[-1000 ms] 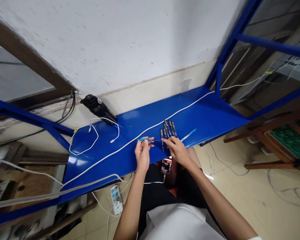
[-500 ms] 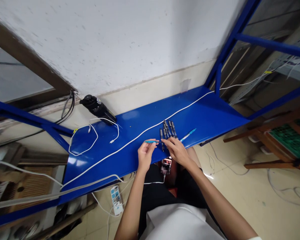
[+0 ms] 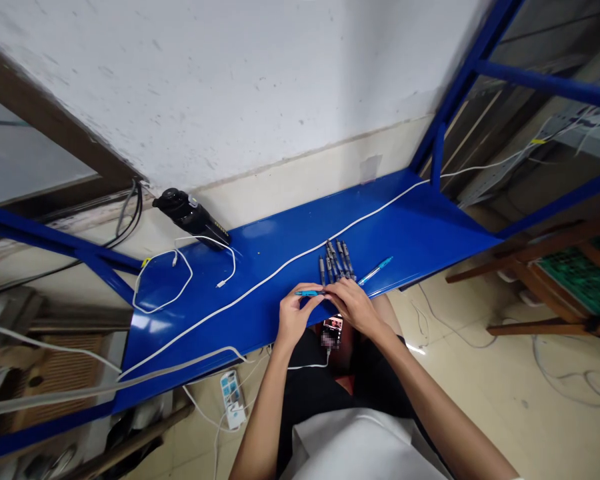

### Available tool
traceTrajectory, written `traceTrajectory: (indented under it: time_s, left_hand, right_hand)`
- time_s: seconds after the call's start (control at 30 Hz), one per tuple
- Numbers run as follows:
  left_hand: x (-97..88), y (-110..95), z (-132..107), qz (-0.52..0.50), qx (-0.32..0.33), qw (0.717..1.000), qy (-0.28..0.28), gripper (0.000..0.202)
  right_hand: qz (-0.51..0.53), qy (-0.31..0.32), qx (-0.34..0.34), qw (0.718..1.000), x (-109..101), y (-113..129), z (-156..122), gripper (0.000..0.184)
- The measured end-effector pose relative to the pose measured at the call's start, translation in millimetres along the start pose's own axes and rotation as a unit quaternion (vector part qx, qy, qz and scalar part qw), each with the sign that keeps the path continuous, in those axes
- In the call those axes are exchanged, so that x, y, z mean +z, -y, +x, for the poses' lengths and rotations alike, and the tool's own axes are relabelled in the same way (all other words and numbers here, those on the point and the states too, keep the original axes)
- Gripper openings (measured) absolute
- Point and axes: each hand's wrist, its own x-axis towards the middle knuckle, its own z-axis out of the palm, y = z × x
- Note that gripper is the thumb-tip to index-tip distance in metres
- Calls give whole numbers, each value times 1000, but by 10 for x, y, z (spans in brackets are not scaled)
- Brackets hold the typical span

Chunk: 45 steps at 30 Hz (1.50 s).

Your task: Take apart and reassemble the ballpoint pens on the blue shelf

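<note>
My left hand (image 3: 295, 317) pinches a thin blue pen part (image 3: 307, 293) over the front edge of the blue metal shelf (image 3: 410, 233). My right hand (image 3: 353, 303) meets it from the right, fingers closed on the other end of the same part. Just behind my hands lies a row of several dark pens (image 3: 336, 259). A blue pen (image 3: 375, 271) lies to the right of them.
A long white cable (image 3: 260, 283) runs across the shelf. A black device (image 3: 190, 217) and a looped white charging cable (image 3: 163, 280) sit at the back left. A power strip (image 3: 233, 398) lies on the floor below. A wooden bench (image 3: 540, 280) stands right.
My left hand has moved right toward my right hand, bringing the blue pen part with it. The two hands now meet near the dark pens.
</note>
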Motion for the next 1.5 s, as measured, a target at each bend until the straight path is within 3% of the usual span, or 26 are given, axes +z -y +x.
traceTrajectory:
  time_s: [0.3, 0.43, 0.5, 0.53, 0.6, 0.67, 0.8, 0.9, 1.0, 1.3, 1.4, 1.5]
  left_hand:
    - [-27, 5, -12, -9, -48, 999, 10, 18]
    - [-11, -20, -33, -46, -81, 995, -35, 22]
    - [-2, -30, -42, -67, -87, 992, -61, 22]
    - [2, -34, -44, -72, -87, 991, -67, 22]
    - [5, -45, -47, -65, -82, 992, -71, 22]
    - [6, -57, -47, -49, -69, 994, -72, 21]
    - [12, -52, -50, -60, -43, 994, -81, 22]
    - [14, 2, -66, -82, -32, 992, -87, 22]
    - [8, 68, -94, -96, -41, 990, -98, 25]
    - [-33, 24, -137, -52, -72, 993, -76, 27]
    - [-33, 8, -136, -35, -71, 994, -74, 27]
    - [-29, 14, -142, -41, -68, 994, -71, 24]
  right_hand:
    - [34, 3, 37, 999, 30, 65, -45, 17]
    - [59, -80, 43, 994, 62, 122, -235, 28]
    - [61, -127, 43, 989, 111, 157, -460, 19]
    - [70, -122, 49, 989, 148, 171, -599, 13]
    - [88, -55, 81, 991, 246, 181, -899, 8]
    - [63, 71, 135, 986, 369, 163, -1191, 12]
    - [-25, 285, 202, 937, 618, 95, -1593, 26]
    - [-58, 377, 227, 896, 744, 69, -1676, 32]
    - [-74, 420, 251, 869, 813, 56, -1642, 38]
    - [-49, 371, 286, 882, 965, -4, -1725, 39]
    - [-29, 316, 311, 896, 1096, -64, -1846, 43]
    - [-19, 217, 377, 900, 1324, -158, -1922, 58]
